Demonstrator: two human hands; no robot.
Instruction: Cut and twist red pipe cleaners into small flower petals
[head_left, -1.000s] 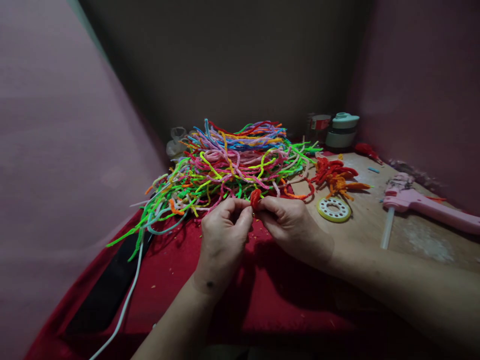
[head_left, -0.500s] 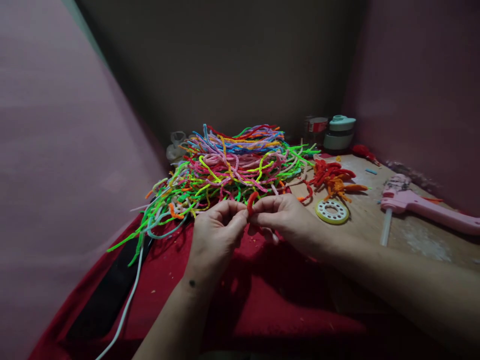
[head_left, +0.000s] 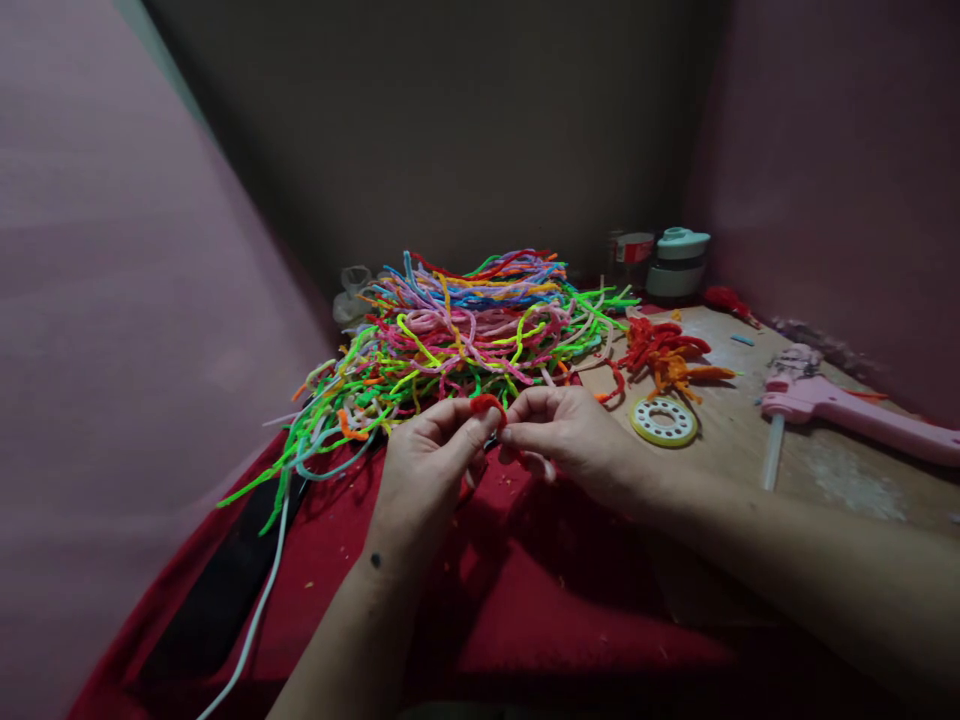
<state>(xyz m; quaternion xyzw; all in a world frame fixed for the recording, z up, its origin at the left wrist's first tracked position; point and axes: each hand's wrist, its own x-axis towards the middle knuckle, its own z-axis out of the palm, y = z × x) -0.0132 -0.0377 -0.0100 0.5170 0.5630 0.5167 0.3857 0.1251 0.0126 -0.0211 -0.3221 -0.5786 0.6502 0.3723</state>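
Between my hands is a red pipe cleaner (head_left: pixel 489 402), bent into a small curve. My left hand (head_left: pixel 439 450) pinches it with thumb and forefinger. From the other side, my right hand (head_left: pixel 566 435) grips it between thumb and fingertips, nearly touching the left. Part of the pipe cleaner is hidden by the fingers. Just beyond them lies a big tangled heap of many-coloured pipe cleaners (head_left: pixel 465 335). Right of the heap is a bunch of red and orange twisted pipe-cleaner pieces (head_left: pixel 664 350).
A yellow-rimmed tape roll (head_left: pixel 664 422) lies beside my right forearm. Farther right is a pink glue gun (head_left: pixel 847 400) on a tan board (head_left: pixel 720 470). Mint-lidded container (head_left: pixel 679 262) stands at the back. A black phone-like slab (head_left: pixel 210 590) and white cable (head_left: pixel 259 610) lie at left on red cloth (head_left: pixel 337 620).
The red pipe cleaner's curved part has tipped left, from upright between the fingertips to lying over my left thumb and forefinger. My hands stay in almost the same place.
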